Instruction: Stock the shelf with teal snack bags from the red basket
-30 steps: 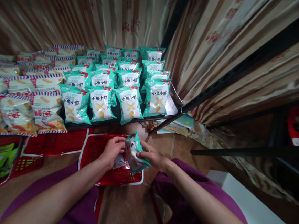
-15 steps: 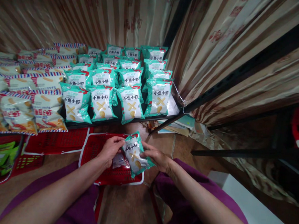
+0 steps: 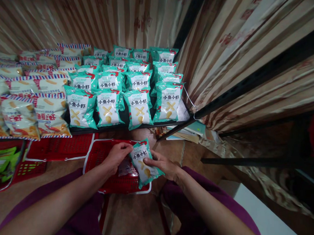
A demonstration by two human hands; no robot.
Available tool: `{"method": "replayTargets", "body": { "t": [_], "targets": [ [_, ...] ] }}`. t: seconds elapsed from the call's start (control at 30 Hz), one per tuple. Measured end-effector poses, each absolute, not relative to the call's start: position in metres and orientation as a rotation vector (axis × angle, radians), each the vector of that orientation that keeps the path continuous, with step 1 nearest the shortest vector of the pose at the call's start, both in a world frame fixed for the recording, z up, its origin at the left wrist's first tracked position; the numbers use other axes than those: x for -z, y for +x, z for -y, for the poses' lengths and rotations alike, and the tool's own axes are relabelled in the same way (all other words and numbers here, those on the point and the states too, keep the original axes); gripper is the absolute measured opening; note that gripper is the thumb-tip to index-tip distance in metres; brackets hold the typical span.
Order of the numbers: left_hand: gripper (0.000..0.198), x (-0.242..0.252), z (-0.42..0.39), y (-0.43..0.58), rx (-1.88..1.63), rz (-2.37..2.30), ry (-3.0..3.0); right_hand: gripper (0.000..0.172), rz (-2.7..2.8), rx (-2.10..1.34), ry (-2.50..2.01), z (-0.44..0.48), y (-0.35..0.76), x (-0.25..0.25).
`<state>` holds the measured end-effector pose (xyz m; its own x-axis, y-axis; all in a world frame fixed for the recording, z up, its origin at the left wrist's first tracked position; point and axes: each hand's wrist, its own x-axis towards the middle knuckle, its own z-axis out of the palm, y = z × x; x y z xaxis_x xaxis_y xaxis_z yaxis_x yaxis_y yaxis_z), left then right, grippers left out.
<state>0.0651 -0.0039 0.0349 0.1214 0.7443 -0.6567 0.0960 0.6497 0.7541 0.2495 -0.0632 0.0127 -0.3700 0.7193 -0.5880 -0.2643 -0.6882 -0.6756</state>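
Note:
Above the red shopping basket [image 3: 95,156], a teal and white snack bag [image 3: 140,165] is held front side up, tilted a little. My right hand [image 3: 163,164] grips its right side, thumb across the front and the other fingers hidden behind. At the bag's upper left corner, my left hand [image 3: 118,156] is closed in a pinch. A clear and red packet [image 3: 125,169] lies in the basket beneath, partly covered by the held bag. Matching teal snack bags [image 3: 108,107] stand in rows on the shelf in front of me.
White and orange snack bags [image 3: 50,115] fill the shelf's left part. A red basket with green packets [image 3: 1,161] sits at far left. Black shelf posts [image 3: 241,78] slant across the right, before a striped curtain [image 3: 247,16]. A white box [image 3: 262,207] stands at lower right.
My right thumb has slid further onto the front of the bag. The bag has shifted very slightly right; my left hand keeps its pinch near the corner.

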Motion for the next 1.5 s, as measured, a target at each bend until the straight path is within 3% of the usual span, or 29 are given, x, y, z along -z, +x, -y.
{"method": "replayTargets", "body": {
  "t": [0.37,0.93,1.23,1.5],
  "targets": [
    [0.016,-0.034,0.001,0.065,-0.557,-1.381,0.806,0.048,0.751,-2.071,-1.196,0.063,0.249,-0.012],
    [0.027,-0.045,0.0,0.067,-0.536,-1.314,0.595,0.051,0.439,-2.137,-1.212,0.064,0.247,-0.009],
    [0.027,-0.042,0.014,0.071,-0.343,-1.339,0.511,0.026,0.255,-1.978,-1.389,0.058,0.248,-0.002],
    [0.028,-0.041,0.03,0.074,-0.227,-1.198,0.556,0.025,0.208,-1.934,-1.382,0.055,0.25,-0.002]
  ]
}}
